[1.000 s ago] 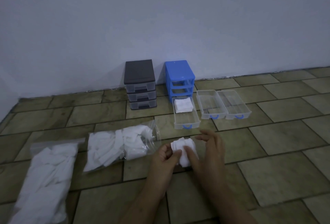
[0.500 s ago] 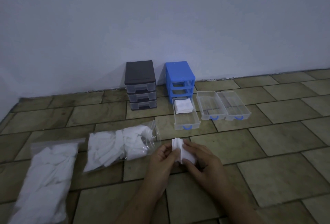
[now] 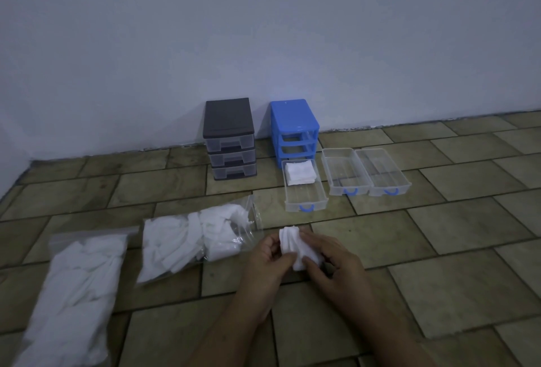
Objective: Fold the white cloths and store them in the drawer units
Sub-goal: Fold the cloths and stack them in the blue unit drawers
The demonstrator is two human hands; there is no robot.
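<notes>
A small bunched white cloth (image 3: 292, 245) is pinched between my left hand (image 3: 265, 264) and my right hand (image 3: 333, 264) just above the tiled floor. Folded white cloths (image 3: 301, 175) lie at the far end of a clear drawer (image 3: 306, 201) with a blue handle, pulled out on the floor in front of the blue drawer unit (image 3: 294, 129). Two more clear drawers (image 3: 345, 172) (image 3: 383, 172) sit to its right with nothing in them. The dark grey drawer unit (image 3: 229, 138) stands against the wall, its three drawers pushed in.
A clear plastic bag of white cloths (image 3: 193, 242) lies with its mouth next to my left hand. A second bag of cloths (image 3: 76, 293) lies at the lower left. The wall (image 3: 263, 29) runs behind the units.
My right hand has come down from spread fingers over the cloth to a grip on its right side. The cloth has been gathered into a tighter, taller bunch between both hands.
</notes>
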